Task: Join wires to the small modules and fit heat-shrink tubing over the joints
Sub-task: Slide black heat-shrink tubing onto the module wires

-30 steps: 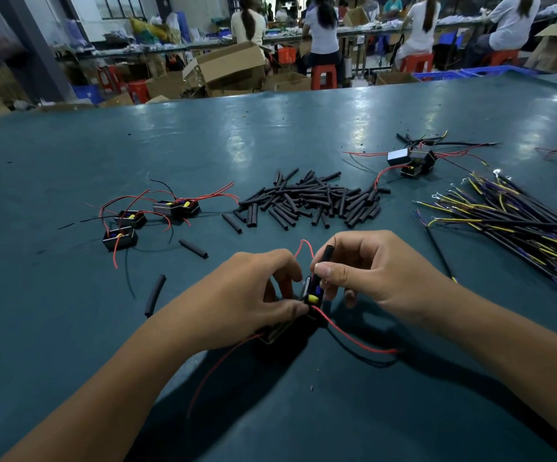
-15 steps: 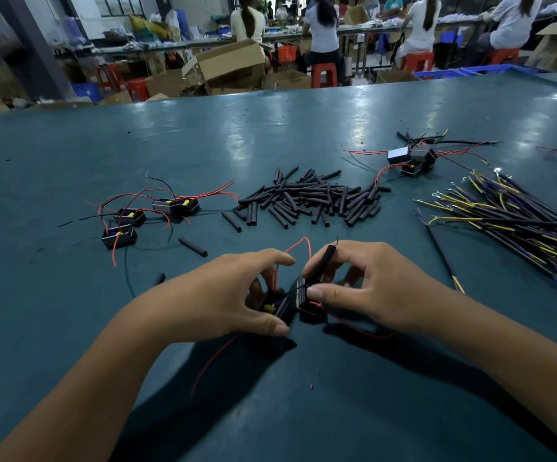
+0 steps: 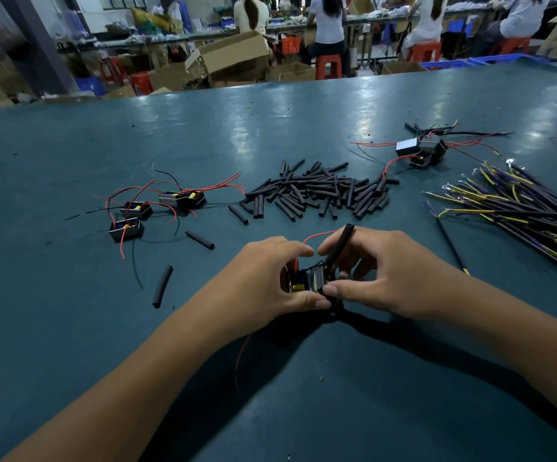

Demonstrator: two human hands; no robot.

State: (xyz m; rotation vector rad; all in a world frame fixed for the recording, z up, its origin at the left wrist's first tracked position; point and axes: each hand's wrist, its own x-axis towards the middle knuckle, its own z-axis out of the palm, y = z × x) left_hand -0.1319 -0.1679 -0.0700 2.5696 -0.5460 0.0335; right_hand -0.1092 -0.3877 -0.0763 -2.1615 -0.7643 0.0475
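A: Head view, hands first. Left hand (image 3: pixel 267 281) curls thumb and fingers round a small black module (image 3: pixel 307 281), held just above the tabletop (image 3: pixel 303 111).
B: Right hand?
A: Right hand (image 3: pixel 383 271) pinches the same module's right edge with its thumb; a black heat-shrink tube (image 3: pixel 338 243) sticks up between its fingers, tilted right. Both hands are grasping, thumbs almost touching.
B: Wires on it?
A: Red wire (image 3: pixel 317 235) loops up behind the fingertips. Another red strand (image 3: pixel 242 353) trails out below the left hand toward the near edge. Can't tell if the tube is over a joint, fingers hide it.
B: Further out?
A: Two loose tubes left of the hands: one (image 3: pixel 163 286) near the left wrist, one (image 3: pixel 200 240) further back. Beyond them, a cluster of modules with red and black leads (image 3: pixel 157 208), four boxes as far as I can count. Dead ahead, a heap of cut tubing (image 3: pixel 320 191). Back right, more modules (image 3: pixel 420 152), one with a white face, leads spreading out. Far right, a bundle of black cables with yellow and purple ends (image 3: pixel 520 208), with one stray cable (image 3: pixel 450 243) lying just beside the right hand.
B: Background?
A: People seated on red stools (image 3: pixel 328 65) at a long bench, and cardboard boxes (image 3: pixel 233 56) on the floor.
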